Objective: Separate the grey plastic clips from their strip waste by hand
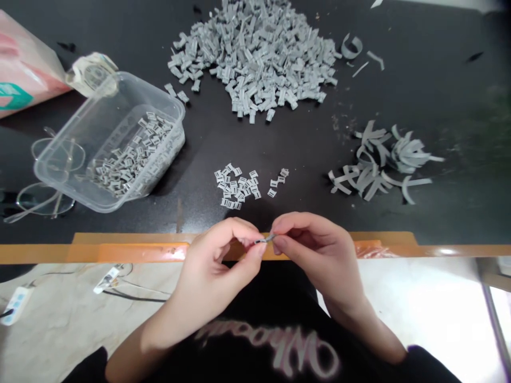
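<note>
At the table's front edge, my left hand (215, 271) pinches one end of a small grey plastic piece (267, 239) between thumb and forefinger. The thumb and forefinger of my right hand (325, 260) close on its other end. Much of the piece is hidden by the fingertips. Just beyond my hands lies a loose group of small grey plastic clips (239, 189) with slotted openings. A few more clips (273, 184) lie to their right. Farther back rises a large heap of small grey plastic parts (263, 53).
A clear plastic tub (72, 181) at left holds many small clips. Eyeglasses (43, 199) lie partly behind it, near a pink-and-white bag (27, 64) and a roll of tape (93, 72). Curved grey strips (367, 170) are piled at right. Orange tape (139, 251) runs along the table edge.
</note>
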Available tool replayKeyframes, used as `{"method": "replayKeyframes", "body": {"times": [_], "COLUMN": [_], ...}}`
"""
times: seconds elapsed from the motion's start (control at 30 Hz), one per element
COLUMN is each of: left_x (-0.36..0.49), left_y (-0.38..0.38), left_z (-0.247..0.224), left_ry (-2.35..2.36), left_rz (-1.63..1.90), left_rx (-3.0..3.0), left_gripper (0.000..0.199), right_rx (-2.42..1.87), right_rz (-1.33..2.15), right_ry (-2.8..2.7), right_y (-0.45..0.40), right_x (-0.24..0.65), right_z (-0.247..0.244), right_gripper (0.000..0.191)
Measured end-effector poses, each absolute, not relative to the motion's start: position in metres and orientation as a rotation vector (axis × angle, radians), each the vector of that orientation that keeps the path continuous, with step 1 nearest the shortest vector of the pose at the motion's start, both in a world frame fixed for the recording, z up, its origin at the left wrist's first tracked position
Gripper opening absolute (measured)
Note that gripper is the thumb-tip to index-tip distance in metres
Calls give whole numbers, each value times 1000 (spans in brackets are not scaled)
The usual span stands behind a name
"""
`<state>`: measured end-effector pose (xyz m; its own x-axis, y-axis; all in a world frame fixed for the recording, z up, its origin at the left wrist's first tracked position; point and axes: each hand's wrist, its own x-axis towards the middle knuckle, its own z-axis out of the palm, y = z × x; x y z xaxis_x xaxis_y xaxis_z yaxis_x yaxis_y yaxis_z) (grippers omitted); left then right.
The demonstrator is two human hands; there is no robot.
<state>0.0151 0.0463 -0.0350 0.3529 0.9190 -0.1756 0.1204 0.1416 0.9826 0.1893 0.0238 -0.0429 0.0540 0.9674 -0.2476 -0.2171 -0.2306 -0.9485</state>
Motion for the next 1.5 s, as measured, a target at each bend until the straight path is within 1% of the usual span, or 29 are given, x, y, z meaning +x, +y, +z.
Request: {"method": "replayKeyframes", "body": {"times": [0.1,0.2,0.3,0.4,0.53,0.63,0.73,0.8,0.87,0.97,1.17,1.33,1.4,1.5], "left_x": [13,11,8,5,6,12,17,20,22,23,22,23,25,27], "left_y": [48,51,56,64,74,78,80,82,84,87,90,86,82,75], "left_z": [-36,-37,-43,-53,-67,-74,-78,-80,-81,-82,-76,-66,-62,-55], "left_ry": [1079,1091,1173,1295,1447,1570,1615,1623,1631,1624,1538,1411,1324,1136], "left_rz": [702,650,657,693,695,641,616,626,635,632,662,974,1041,1048], "left_rx": [1379,1490,1666,1887,2149,2267,2314,2333,2350,2354,2210,1689,1408,1024], "left_gripper": [6,9,8,13,15,15,13,13,12,11,13,8,12,11], "right_rx": [-1283,-1296,-1356,-1394,-1375,-1488,-1768,-1968,-2065,-2097,-1951,-1693,-1550,-1405], "right_rz": [1438,1461,1401,1180,992,882,716,545,409,284,233,72,207,602], "right_ry": [-920,-1005,-1121,-1135,-1143,-1257,-1400,-1552,-1706,-1817,-1724,-1258,-1165,-1265], "right_y": [26,33,50,79,110,111,100,92,84,78,77,72,66,56], "right_x": [194,201,213,227,245,261,282,294,301,301,288,261,246,225], "right_z": [-46,-48,-46,-41,-33,-33,-40,-48,-57,-68,-71,-59,-55,-50], "right_gripper": [9,7,5,6,24,30,26,22,20,20,14,5,6,10]}}
